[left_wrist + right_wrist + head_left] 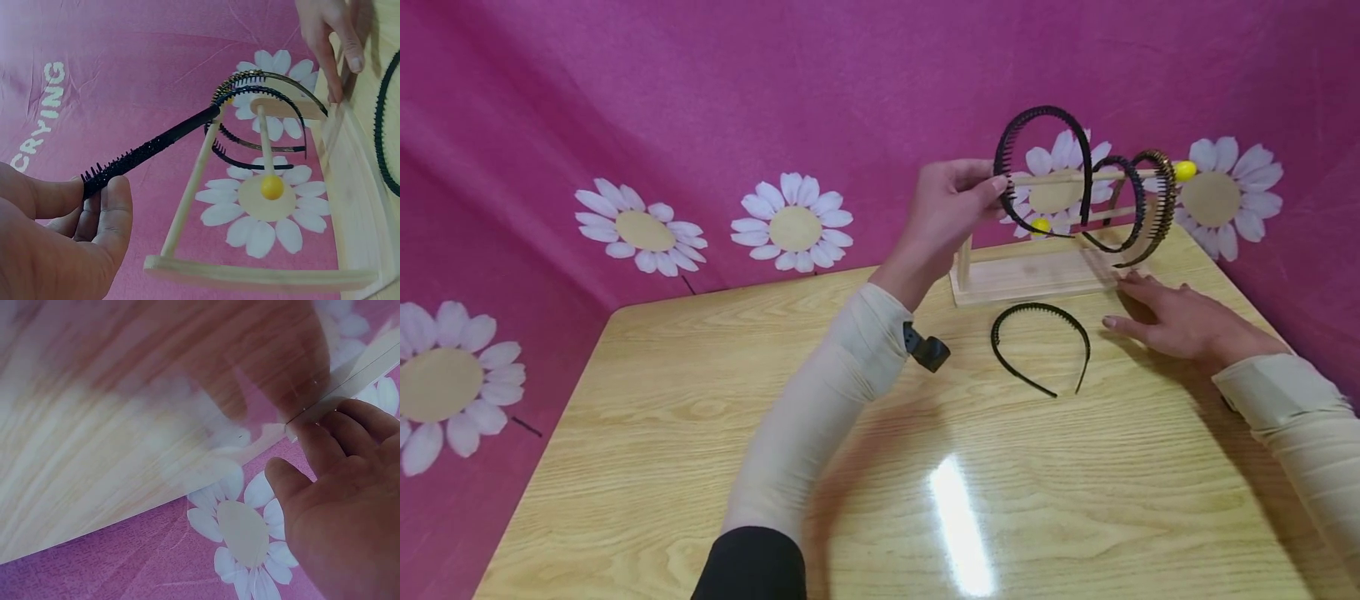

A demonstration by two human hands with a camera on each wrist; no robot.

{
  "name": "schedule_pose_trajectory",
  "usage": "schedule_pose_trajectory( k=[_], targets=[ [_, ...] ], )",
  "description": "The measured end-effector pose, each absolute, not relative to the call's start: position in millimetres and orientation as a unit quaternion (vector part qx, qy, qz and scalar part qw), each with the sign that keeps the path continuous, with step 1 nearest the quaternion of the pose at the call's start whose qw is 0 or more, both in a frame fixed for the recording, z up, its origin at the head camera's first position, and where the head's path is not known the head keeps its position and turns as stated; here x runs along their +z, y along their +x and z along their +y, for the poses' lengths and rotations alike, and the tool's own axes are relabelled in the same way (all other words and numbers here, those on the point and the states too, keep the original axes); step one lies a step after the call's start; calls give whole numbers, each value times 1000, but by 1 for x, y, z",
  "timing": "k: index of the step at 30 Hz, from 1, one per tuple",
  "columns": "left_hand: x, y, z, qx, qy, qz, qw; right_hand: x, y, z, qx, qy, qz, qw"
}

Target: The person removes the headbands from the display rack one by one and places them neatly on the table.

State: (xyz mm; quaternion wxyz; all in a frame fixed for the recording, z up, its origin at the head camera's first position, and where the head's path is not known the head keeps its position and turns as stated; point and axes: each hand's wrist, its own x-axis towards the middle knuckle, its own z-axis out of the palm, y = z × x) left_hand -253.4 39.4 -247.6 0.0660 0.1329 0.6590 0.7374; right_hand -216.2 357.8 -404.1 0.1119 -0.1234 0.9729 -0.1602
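Observation:
My left hand [951, 204] pinches a black toothed headband [156, 144] by its side, between thumb and fingers. The headband is raised at the left part of a wooden rack [1037, 275], its loop overlapping the upper bar in the head view. Farther right along that bar hang a dark toothed headband [1140, 200] and a brown patterned one [1168, 193]. With fingers stretched out, my right hand [1183, 321] has its fingertips right at the front right of the rack's base. Another black headband [1037, 307] lies on the table, left of that hand.
The rack stands near the back of a wood-grain table [700, 433]. Yellow knobs [1185, 172] cap its bar ends. Behind the table hangs a pink cloth [880, 83] with large white flowers.

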Motion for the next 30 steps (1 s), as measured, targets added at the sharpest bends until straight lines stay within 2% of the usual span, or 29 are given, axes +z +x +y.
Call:
schedule_pose_trajectory(
  k=[24, 30],
  targets=[
    [-284, -244, -15, 739, 74, 650, 162, -404, -213, 357, -154, -131, 974, 97],
    [-293, -238, -26, 721, 81, 668, 168, -404, -214, 357, -154, -129, 974, 101]
  ],
)
